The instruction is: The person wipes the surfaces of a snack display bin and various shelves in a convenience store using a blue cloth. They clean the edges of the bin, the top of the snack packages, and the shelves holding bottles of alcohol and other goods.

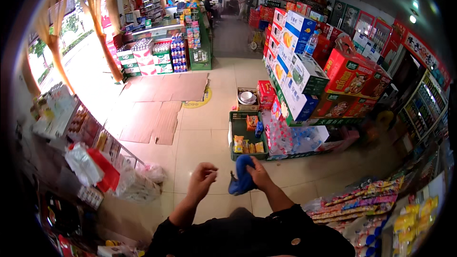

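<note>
My right hand (260,175) is closed on a blue cloth (243,178), which hangs folded from my fingers above the tiled floor. It has a small greyish bit at its left edge. To the left of the cloth, my left hand (202,180) is raised with its fingers loosely bent and apart. Nothing shows in it, and a gap separates it from the cloth. Just beyond my hands, a green crate (235,128) on the floor holds several yellow snack packs (239,143), a red-orange pack (252,123) and a blue pack (259,129).
Stacked drink and food cartons (300,74) rise at the right, beside shrink-wrapped bottles (280,135). Flattened cardboard (162,88) covers floor at the left. A box with white bowls (246,97) stands behind the crate. Shelves with plastic bags (135,183) flank my left; snack packs (362,200) my right.
</note>
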Demonstrator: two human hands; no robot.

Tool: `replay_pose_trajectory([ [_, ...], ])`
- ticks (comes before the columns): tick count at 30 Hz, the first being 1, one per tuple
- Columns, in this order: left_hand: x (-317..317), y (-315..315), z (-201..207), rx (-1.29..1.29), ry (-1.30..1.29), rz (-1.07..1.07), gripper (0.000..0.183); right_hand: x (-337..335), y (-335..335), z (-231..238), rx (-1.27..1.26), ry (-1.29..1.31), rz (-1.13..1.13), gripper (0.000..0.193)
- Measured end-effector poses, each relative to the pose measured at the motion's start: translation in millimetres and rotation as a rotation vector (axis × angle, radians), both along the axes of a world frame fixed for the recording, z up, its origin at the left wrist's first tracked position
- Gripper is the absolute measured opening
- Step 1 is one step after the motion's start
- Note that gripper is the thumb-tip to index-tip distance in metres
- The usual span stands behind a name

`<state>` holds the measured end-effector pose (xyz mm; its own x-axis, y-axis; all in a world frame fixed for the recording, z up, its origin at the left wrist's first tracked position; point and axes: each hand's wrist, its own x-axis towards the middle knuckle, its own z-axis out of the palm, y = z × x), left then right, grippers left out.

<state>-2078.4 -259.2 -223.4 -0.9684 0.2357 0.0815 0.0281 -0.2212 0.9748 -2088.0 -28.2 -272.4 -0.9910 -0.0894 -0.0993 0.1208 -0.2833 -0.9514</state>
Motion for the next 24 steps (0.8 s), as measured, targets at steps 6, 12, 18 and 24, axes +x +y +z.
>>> replay_pose_trajectory([
  [6, -199.5, 34.5, -9.9, -0.148, 0.142, -0.116, 0.018, -177.4, 62.7, -54.3, 0.155, -0.22, -0.193, 0.029],
  [12, -389.0, -5.7, -46.5, -0.19, -0.116, 0.077, 0.019, -405.2, 79.3, -86.3, 0.498, -0.12, -0.213, 0.036],
  [18, -574.8, -24.5, -52.3, -0.077, -0.15, 0.257, 0.018, -622.4, 34.4, -20.8, 0.407, -0.044, 0.036, 0.028],
  [24, -798.7, 2.7, -89.9, -0.078, -0.221, 0.155, 0.043, -817.5, -12.3, -29.1, 0.423, 0.18, 0.184, 0.028],
])
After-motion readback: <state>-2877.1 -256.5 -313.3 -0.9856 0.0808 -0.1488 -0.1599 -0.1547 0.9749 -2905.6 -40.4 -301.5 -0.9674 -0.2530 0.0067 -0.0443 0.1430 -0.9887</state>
